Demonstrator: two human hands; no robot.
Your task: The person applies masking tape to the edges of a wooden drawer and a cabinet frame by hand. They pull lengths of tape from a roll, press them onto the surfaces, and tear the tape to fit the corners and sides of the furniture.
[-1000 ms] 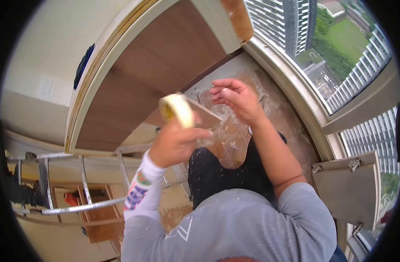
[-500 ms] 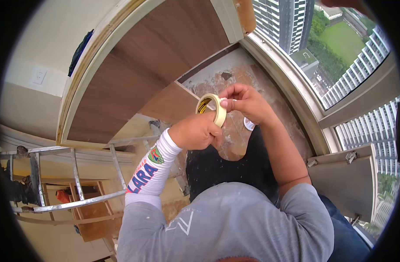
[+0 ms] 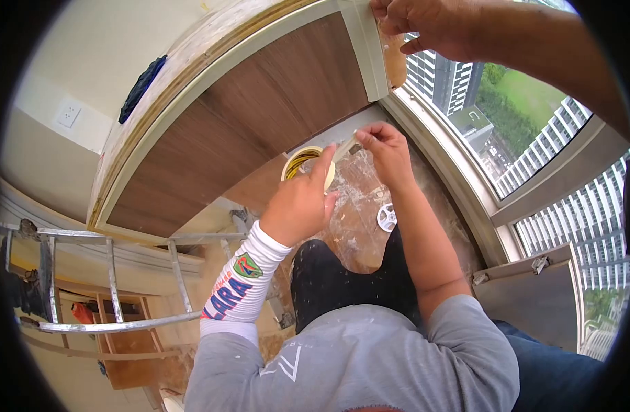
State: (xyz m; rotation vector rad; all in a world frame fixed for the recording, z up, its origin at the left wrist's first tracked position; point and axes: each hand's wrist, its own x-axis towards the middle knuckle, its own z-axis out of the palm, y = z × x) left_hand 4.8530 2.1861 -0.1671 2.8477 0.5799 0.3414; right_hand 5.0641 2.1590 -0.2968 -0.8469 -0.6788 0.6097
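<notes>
A roll of cream masking tape [image 3: 330,176] with a yellow-and-black inner core is gripped in my left hand [image 3: 294,207], fingers around its side. My right hand [image 3: 390,156] pinches the free end of the tape between thumb and fingers. A short strip of tape [image 3: 344,147] stretches between the roll and that pinch. Both hands are in front of my body, above the dusty floor and close to the lower edge of a brown wood-grain panel [image 3: 246,117].
Another person's hand [image 3: 432,27] touches the panel frame's corner at upper right. Windows [image 3: 528,158] run along the right. An aluminium ladder [image 3: 116,278] is at left. A white slotted disc [image 3: 386,218] shows beyond my knees. A hinged grey door [image 3: 531,295] stands at lower right.
My right hand has drawn the tape end away from the roll, so a strip now shows. The roll has shifted left. The other person's arm has come farther into view.
</notes>
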